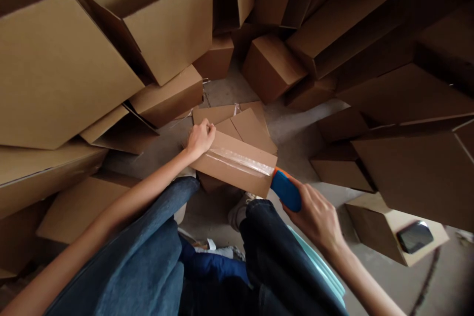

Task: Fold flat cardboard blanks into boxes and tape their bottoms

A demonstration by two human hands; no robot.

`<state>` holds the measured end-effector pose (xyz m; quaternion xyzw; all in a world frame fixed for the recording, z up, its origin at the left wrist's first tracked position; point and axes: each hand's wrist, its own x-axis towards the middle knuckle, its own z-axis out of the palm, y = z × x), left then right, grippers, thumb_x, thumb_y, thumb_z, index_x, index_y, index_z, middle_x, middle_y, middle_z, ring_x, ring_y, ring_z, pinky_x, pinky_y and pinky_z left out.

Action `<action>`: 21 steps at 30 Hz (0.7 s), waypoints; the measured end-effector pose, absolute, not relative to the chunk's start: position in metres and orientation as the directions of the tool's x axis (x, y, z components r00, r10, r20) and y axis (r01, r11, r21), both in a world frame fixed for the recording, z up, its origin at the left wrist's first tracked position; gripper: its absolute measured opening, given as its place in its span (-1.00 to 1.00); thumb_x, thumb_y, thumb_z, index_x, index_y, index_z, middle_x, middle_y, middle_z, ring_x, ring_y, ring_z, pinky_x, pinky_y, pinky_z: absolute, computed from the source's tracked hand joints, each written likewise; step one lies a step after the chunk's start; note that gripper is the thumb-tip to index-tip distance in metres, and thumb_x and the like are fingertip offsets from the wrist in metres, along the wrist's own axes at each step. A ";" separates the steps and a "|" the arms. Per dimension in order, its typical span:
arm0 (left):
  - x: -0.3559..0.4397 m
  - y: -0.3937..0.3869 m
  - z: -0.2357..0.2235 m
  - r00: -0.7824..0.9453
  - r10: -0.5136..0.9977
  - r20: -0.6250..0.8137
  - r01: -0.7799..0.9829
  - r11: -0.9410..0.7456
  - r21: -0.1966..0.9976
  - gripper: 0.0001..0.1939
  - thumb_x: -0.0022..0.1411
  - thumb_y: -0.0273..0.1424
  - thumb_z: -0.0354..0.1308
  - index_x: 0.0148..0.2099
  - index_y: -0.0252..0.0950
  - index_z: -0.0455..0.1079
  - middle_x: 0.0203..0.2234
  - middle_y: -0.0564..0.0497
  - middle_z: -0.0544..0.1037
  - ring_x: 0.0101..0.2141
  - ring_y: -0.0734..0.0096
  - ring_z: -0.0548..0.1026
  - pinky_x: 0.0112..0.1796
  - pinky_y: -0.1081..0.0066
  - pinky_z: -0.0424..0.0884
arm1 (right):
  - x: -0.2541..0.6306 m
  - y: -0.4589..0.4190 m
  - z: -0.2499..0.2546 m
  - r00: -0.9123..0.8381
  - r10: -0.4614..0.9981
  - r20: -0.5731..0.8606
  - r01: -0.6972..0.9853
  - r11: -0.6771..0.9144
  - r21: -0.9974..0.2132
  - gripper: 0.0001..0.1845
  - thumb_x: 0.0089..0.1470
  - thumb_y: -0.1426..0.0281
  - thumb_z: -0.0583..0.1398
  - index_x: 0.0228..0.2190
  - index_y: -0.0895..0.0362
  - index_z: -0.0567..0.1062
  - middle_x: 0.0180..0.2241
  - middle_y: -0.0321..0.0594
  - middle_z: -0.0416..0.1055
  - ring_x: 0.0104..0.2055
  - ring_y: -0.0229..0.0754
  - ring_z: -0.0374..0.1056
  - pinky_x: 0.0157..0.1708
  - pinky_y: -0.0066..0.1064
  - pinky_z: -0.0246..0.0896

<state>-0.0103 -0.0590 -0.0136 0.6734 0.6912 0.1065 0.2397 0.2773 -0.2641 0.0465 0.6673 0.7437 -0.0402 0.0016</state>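
Observation:
A small cardboard box rests against my knees, low in the middle of the view. A strip of clear tape runs across its top. My left hand is closed over the box's far left corner. My right hand is closed on a blue and orange tape dispenser, whose tip meets the box's right edge where the tape ends. I am seated in blue jeans, with a white shoe showing under the box.
Cardboard boxes crowd all round: large open ones at the upper left, stacks on the right. Flattened cartons lie on the concrete floor behind the box. A dark phone lies on a box at the lower right.

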 end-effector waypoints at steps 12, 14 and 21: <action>-0.027 -0.059 -0.018 0.006 0.973 -0.229 0.839 0.120 0.531 -0.74 0.38 -0.23 -0.02 -0.10 -0.17 0.46 -0.22 -0.11 0.65 -0.17 0.06 0.61 -0.19 0.24 0.46 | 0.286 -0.162 -0.011 0.149 0.989 -0.020 0.989 -0.148 0.026 -0.41 0.18 0.23 0.16 0.17 0.22 0.30 -0.18 0.08 0.46 -0.17 0.09 0.38 -0.30 -0.22 0.28; -0.035 -0.056 -0.020 0.003 0.973 -0.229 0.836 0.123 0.534 -0.74 0.38 -0.22 -0.02 -0.10 -0.17 0.46 -0.21 -0.11 0.65 -0.16 0.04 0.61 -0.18 0.24 0.46 | 0.288 -0.147 -0.025 0.095 0.995 0.023 0.995 -0.094 -0.040 -0.36 0.22 0.23 0.10 0.23 0.30 0.21 -0.07 0.19 0.42 -0.08 0.15 0.35 -0.21 -0.13 0.30; -0.052 -0.052 -0.022 -0.032 0.977 -0.209 0.827 0.143 0.544 -0.74 0.40 -0.24 -0.05 -0.11 -0.19 0.44 -0.20 -0.11 0.65 -0.12 0.06 0.60 -0.16 0.27 0.44 | 0.272 -0.139 -0.099 -0.062 0.977 -0.205 0.934 -0.015 -0.356 -0.42 0.25 0.39 -0.02 0.28 0.15 0.23 0.04 0.01 0.39 0.04 -0.03 0.33 -0.05 -0.24 0.30</action>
